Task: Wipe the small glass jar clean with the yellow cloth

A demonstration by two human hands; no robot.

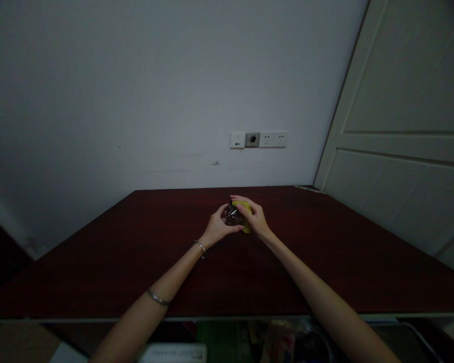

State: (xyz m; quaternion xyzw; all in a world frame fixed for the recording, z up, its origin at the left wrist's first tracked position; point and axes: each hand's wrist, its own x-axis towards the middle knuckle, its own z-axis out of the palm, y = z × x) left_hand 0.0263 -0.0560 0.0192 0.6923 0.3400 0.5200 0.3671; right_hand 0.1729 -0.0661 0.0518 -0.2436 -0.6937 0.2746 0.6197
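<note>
- Dark red, the table spreads beneath both hands.
- Left hand, eight o'clock from the glassy object: fingers and thumb curled around it.
- Glassy object, dial centre; whether it touches the table, I cannot tell.
- Yellow pad, three o'clock, against its side.
- Right hand, also three o'clock, farther out: fingers grasping the pad.
- Seemingly wiping; the next move calls for a steady left hold.

there is room beside both hands over the tabletop; the wall blocks behind.
</note>
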